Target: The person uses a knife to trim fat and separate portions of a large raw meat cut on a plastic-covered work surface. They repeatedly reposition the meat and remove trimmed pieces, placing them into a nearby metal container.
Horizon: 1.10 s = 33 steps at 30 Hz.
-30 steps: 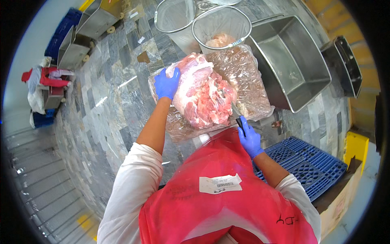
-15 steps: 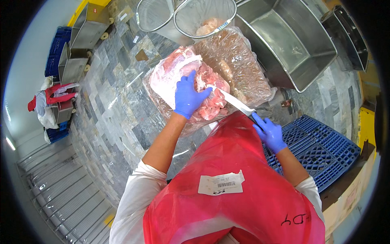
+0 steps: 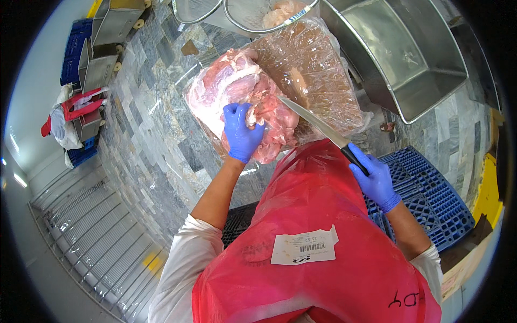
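Head view: raw meat [image 3: 218,83] sits just above & left of frame centre, on a plastic-wrapped brown slab [image 3: 331,81].
L hand: blue-gloved hand [image 3: 241,132] w/ fingers curled in, apparently pinching a loose bit at the meat's lower mid; exact grip partly hidden.
R hand: blue-gloved hand [image 3: 375,180], right of centre, wrapped round the black handle of a long knife [image 3: 318,123].
Knife tip: points up-left, at meat's right side; touching or just over it, can't tell.
Step, prob.: trimming/cutting the meat, L steadying, R w/ blade ready.
Next move, my read: calls for firm L pinch, fingers clear of edge, short controlled stroke.
Nearby: steel tub [image 3: 377,40], upper right; lined bin [image 3: 256,29] w/ pale pieces [image 3: 283,13], top centre; blue pallet [image 3: 425,194], lower right.
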Tool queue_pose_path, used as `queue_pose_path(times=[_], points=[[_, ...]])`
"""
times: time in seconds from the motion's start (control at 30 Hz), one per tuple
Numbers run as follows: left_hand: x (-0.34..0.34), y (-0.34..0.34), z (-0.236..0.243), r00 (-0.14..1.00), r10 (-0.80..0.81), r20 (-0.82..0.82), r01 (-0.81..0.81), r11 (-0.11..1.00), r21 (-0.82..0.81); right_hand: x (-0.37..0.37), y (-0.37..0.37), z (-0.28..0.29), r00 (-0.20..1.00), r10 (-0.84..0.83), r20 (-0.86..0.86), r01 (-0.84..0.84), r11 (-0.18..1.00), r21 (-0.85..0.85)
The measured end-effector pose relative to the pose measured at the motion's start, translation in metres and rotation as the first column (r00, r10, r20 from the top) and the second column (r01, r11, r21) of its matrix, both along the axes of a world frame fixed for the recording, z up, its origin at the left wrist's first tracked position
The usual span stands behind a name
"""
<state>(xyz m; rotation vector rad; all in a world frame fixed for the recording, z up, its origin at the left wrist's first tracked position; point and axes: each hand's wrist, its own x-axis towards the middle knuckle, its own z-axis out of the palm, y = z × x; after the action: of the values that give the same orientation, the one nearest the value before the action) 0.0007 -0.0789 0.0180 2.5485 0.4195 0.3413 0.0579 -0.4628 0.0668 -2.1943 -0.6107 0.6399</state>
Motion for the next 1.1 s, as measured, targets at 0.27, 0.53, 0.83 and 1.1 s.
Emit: queue_pose_path(times=[0.27, 0.53, 0.83, 1.1], points=[[-0.01, 0.002, 0.002, 0.999, -0.037, -0.004, 0.037, 0.999, 0.015, 0.07, 0.024, 0.064, 0.949, 0.315, 0.023, -0.302, 0.926, -0.228], [-0.015, -0.003, 0.009, 0.998, 0.028, -0.051, -0.027, 1.0, 0.016, 0.153, 0.102, 0.159, 0.771, 0.637, 0.004, -0.564, 0.686, -0.46], [-0.021, -0.001, -0.004, 0.999, 0.039, 0.036, -0.035, 0.995, -0.092, 0.134, 0.149, 0.193, 0.826, 0.531, -0.189, -0.554, 0.705, -0.443], [-0.021, -0.001, 0.0, 1.0, 0.017, 0.008, -0.016, 0.992, -0.128, 0.145, 0.194, 0.203, 0.738, 0.623, -0.259, -0.643, 0.532, -0.551]])
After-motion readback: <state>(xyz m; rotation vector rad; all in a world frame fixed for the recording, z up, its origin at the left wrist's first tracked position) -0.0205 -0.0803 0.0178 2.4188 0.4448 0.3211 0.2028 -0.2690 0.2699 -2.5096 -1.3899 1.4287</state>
